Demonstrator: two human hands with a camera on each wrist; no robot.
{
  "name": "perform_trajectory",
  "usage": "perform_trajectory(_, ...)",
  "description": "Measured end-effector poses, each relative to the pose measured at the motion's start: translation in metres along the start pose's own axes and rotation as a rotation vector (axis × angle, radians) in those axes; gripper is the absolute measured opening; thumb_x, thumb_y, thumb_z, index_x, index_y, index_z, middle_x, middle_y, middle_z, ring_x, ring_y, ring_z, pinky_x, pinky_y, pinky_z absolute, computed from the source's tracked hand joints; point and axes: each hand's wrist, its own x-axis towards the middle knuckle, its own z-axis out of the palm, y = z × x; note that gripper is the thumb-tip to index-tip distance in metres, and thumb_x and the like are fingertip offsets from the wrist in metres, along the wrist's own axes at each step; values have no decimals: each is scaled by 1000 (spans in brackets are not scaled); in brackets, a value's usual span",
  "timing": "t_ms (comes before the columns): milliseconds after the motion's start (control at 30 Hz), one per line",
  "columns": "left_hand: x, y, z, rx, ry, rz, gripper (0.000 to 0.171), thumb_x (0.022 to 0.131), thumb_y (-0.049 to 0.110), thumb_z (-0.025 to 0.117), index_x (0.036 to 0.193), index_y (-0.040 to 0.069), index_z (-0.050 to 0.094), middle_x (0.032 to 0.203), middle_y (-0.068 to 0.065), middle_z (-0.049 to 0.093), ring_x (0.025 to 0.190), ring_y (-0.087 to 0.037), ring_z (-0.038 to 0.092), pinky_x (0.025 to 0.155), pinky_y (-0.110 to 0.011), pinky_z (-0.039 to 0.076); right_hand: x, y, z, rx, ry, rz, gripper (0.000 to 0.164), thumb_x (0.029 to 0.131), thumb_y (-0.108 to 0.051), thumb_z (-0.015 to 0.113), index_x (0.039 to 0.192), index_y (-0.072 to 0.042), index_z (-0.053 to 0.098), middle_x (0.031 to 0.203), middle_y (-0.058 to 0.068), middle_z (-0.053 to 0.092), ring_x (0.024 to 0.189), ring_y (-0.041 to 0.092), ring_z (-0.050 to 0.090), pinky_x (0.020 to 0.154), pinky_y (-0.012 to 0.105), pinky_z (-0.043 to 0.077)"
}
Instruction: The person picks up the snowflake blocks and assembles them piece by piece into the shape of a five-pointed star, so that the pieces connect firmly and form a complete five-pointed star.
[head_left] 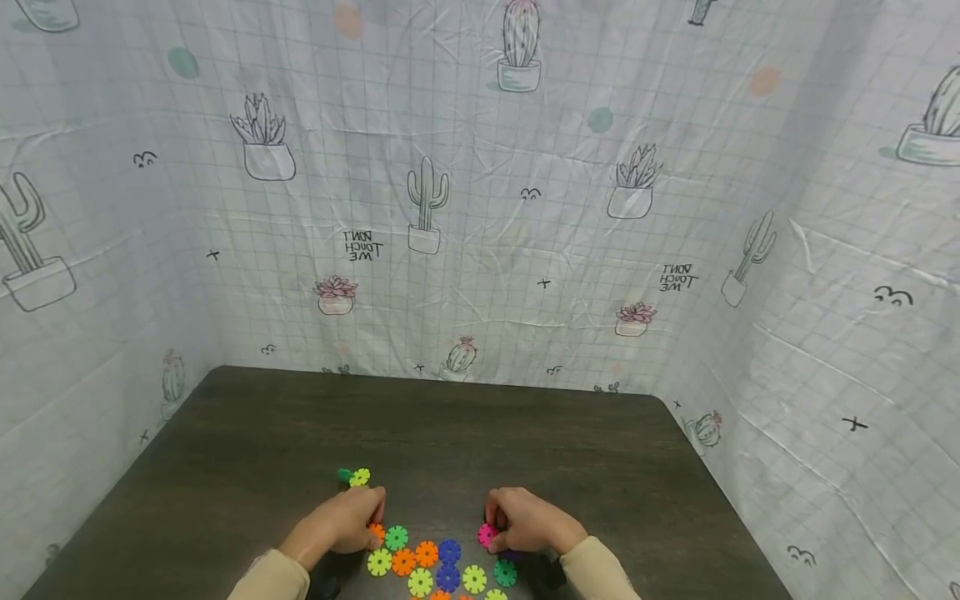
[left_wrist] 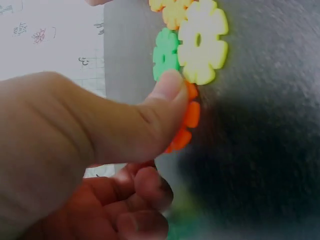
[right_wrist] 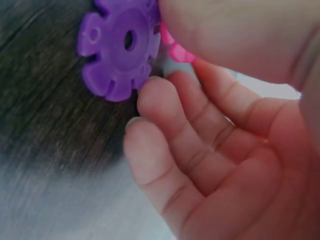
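Note:
My left hand (head_left: 347, 520) pinches an orange notched disc (left_wrist: 192, 116), a flat flower-like plastic piece, with the thumb across its face. Right beside that disc lie a green disc (head_left: 396, 537) and a yellow-green disc (head_left: 379, 562). My right hand (head_left: 529, 520) holds a pink disc (head_left: 487, 534) between thumb and fingers; the thumb hides most of it in the right wrist view. Close by the right fingertips is a purple disc (right_wrist: 94, 62), beneath the hand in the head view.
Between the hands, more discs lie in a curved cluster: orange (head_left: 427, 553), blue (head_left: 448, 577), yellow-green (head_left: 474, 578) and teal (head_left: 506, 572). Beyond the left hand sit a yellow-green disc (head_left: 361, 477) and a dark green one (head_left: 345, 475). A cactus-print curtain (head_left: 480, 292) encloses the dark table (head_left: 450, 433).

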Motion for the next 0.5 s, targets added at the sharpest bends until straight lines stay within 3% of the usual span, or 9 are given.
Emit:
perform_trajectory(133,-2,3,-5,-23,-15,44,30,90,7,76,82,12,48,71,-3,44,60,-16,35,58,-29,27,0,0,0,14,29,-40,28,83,-16,85,89,-17,58,78,-7,57,66,4,49,60,22,45)
perform_trajectory(267,-5,10,-24,-87,27,245,21,97,8,67,85,12,50,71,1,48,59,-9,39,56,-24,33,-3,-4,-4,111,126,-144,22,87,-16,81,86,-17,59,76,-10,60,64,2,53,58,21,48)
perform_trajectory(367,-5,24,-41,-135,149,405,11,100,9,63,90,13,59,77,3,57,64,-4,48,59,-23,43,-6,-15,-13,208,282,-255,15,91,-18,77,89,-18,62,80,-8,66,66,3,60,61,23,53)
perform_trajectory(433,-6,36,-50,-168,257,462,7,100,11,63,97,15,67,84,4,62,68,-3,53,63,-24,49,-9,-27,-20,255,418,-332,13,91,-17,77,92,-18,64,84,-5,70,70,6,65,64,25,57)
perform_trajectory(500,-7,50,-57,-197,356,493,13,101,10,62,106,17,72,87,3,63,71,-4,53,63,-25,50,-10,-40,-27,294,558,-408,11,91,-13,76,93,-17,67,89,-2,72,73,9,68,67,26,59)
